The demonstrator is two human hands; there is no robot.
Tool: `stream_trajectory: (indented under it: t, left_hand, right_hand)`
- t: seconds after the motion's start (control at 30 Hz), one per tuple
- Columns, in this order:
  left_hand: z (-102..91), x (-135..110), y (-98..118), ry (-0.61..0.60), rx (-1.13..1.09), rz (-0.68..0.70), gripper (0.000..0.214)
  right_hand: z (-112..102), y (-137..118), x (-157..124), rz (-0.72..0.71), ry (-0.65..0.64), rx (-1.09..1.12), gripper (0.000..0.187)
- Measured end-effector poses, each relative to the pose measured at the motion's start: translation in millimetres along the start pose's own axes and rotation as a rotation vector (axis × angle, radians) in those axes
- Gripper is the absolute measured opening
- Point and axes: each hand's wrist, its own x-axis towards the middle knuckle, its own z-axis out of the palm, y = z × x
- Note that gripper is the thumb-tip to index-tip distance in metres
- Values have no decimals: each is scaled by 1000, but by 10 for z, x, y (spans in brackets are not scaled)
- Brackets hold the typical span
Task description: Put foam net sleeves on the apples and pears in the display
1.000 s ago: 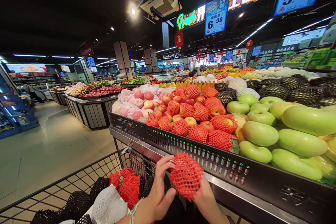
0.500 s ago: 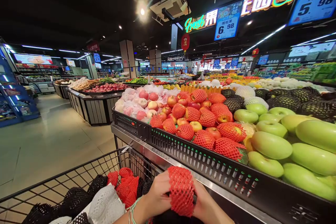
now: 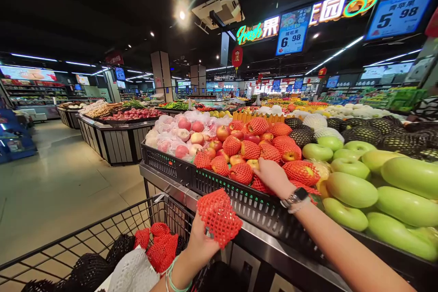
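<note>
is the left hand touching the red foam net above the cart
Touching. The head view shows it: the left hand holds the red foam net, with no gap where they meet.

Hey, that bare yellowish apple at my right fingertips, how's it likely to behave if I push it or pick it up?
The apple looks round, so it would probably roll once free, though the netted fruit crowding it may hold it back. Its smooth bare skin could slip in the right hand.
</note>
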Motion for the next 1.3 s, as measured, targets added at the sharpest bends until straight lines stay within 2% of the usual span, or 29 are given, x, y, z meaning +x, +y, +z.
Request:
stream_trajectory:
  t: [0.13, 0.3, 0.47, 0.63, 0.83, 0.93, 1.03, 1.13, 1.2, 1.3]
  left_hand:
    - [11, 40, 42, -21, 112, 199, 54]
    - [-13, 81, 124, -27, 207, 275, 50]
    - [-6, 45, 83, -32, 237, 287, 47]
    - [41, 6, 1, -90, 179, 184, 47]
    - [143, 61, -111, -96, -38, -112, 58]
    - [187, 75, -134, -118, -142, -213, 61]
    - [204, 49, -153, -152, -149, -216, 62]
    - [188, -1, -187, -200, -74, -124, 63]
    - [154, -30, -200, -229, 0, -15, 62]
    - [79, -39, -146, -261, 147, 229, 61]
  right_hand:
    - [89, -224, 135, 113, -43, -173, 21]
    - [182, -393, 267, 251, -116, -277, 23]
    - [180, -256, 201, 159, -65, -230, 26]
    - [101, -11, 78, 65, 2, -103, 45]
    - [194, 217, -77, 11, 166, 97, 56]
    - [250, 280, -124, 0, 259, 169, 63]
    - [246, 287, -144, 30, 426, 399, 67]
    - [212, 221, -231, 26, 556, 910, 68]
    - [199, 139, -379, 47, 483, 1221, 66]
    - [204, -12, -726, 93, 180, 1448, 65]
